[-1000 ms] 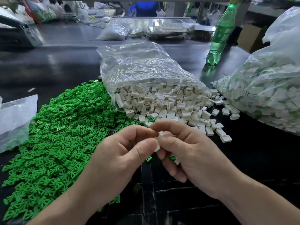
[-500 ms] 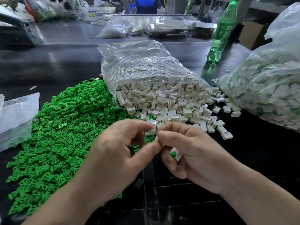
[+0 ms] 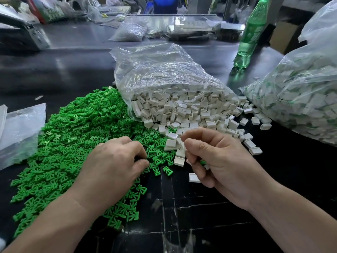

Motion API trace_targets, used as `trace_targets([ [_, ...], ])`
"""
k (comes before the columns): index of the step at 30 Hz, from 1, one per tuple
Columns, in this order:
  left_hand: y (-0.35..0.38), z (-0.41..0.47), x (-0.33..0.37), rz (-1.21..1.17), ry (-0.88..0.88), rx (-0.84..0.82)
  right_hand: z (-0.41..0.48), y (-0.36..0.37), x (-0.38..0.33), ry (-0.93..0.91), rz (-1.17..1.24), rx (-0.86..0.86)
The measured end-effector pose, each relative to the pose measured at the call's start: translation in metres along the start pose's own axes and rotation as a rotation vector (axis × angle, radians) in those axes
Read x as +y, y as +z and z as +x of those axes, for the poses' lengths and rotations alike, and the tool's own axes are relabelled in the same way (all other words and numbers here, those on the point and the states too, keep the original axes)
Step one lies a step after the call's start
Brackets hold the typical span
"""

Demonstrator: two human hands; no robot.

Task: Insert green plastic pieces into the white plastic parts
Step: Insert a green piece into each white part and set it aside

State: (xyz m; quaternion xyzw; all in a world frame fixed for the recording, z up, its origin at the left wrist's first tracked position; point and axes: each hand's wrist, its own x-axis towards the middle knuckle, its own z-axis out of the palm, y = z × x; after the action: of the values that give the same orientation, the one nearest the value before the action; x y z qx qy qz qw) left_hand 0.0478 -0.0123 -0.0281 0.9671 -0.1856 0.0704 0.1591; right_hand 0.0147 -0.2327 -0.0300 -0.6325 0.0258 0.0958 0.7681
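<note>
Left hand point(image 3: 116, 161): palm down on the near right edge of the green pieces point(image 3: 73, 143), which lie heaped under it and spread away to its left. Fingers curl into the heap. The tips are buried, so I cannot tell if one piece is pinched.

Right hand point(image 3: 215, 161): just right of the left hand, not touching it. The lower fingers curl in and grip the held parts point(image 3: 206, 166), white with a bit of green showing. Thumb and forefinger tips sit close together above them.

Loose white parts point(image 3: 191, 110) lie just beyond both hands, spilling from the open clear bag point(image 3: 164, 73). One lies on the dark table point(image 3: 200, 216) beside my right fingers.

A second, full bag point(image 3: 300, 99) is well right of the right hand, with a green bottle point(image 3: 249, 37) far beyond.
</note>
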Motion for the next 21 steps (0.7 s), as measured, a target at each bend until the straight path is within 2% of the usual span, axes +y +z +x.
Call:
trace_targets([
  [4, 0.002, -0.001, 0.001, -0.006, 0.059, 0.008, -0.001, 0.003, -0.001, 0.017, -0.025, -0.009],
  [6, 0.002, -0.001, 0.000, -0.083, 0.062, 0.054, -0.001, 0.003, -0.001, 0.018, -0.030, -0.013],
  [9, -0.002, -0.002, 0.002, -0.476, -0.052, 0.092, -0.001, 0.002, 0.000, 0.023, -0.013, -0.008],
  [11, -0.006, -0.003, 0.006, -0.856, -0.149, 0.003, -0.001, 0.002, 0.000, 0.029, -0.013, -0.013],
  [13, -0.007, -0.002, 0.009, -1.117, -0.216, -0.069, -0.002, 0.003, 0.001, 0.035, -0.014, -0.028],
  [16, -0.007, 0.001, 0.014, -1.326, -0.287, -0.114, -0.002, 0.004, 0.002, 0.030, -0.009, -0.067],
  [21, -0.005, 0.002, 0.015, -1.463, -0.314, -0.118, -0.003, 0.005, 0.001, 0.014, -0.033, -0.111],
])
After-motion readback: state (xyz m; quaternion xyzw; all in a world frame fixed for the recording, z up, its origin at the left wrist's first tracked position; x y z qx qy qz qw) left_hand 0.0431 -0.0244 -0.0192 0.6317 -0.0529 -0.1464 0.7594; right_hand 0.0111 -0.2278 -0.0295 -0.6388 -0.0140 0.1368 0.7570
